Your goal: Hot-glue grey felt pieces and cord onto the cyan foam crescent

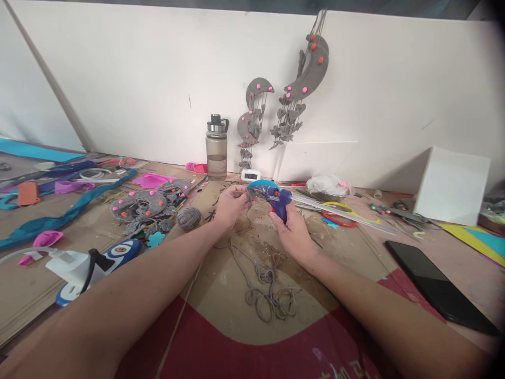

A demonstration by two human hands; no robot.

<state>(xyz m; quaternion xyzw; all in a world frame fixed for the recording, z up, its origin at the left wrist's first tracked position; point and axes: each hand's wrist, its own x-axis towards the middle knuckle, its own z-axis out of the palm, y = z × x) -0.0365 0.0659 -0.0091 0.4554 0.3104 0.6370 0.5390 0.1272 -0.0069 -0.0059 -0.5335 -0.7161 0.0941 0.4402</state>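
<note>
While both forearms reach in from the bottom edge, I log the items near the frame's centre. Right hand [290, 231]: fingers wrapped round the grip of a blue glue gun [272, 199], nozzle pointing left. Left hand [231, 205]: fingers pinched narrow on a small grey piece [249, 196] just at the nozzle; I cannot tell whether the piece touches the tip. Grey cord [268, 287]: a loose tangle on the table [221, 284] below the hands, one strand running up toward the left hand.

Left of the hands:
- grey yarn ball [188, 217], just beside the left wrist;
- pile of grey felt shapes with pink dots [148, 206], further left;
- teal strip [59, 216], across the left of the frame.

Centre, against the wall:
- water bottle [216, 147], upright;
- small digital clock [251, 175], to the bottle's right;
- two grey crescent hangings [303, 73], leaning on the wall above it.

Right of the hands:
- red-handled scissors [338, 217], near the glue gun;
- black phone [436, 287], flat at lower right;
- white box [452, 184], at mid right.
</note>
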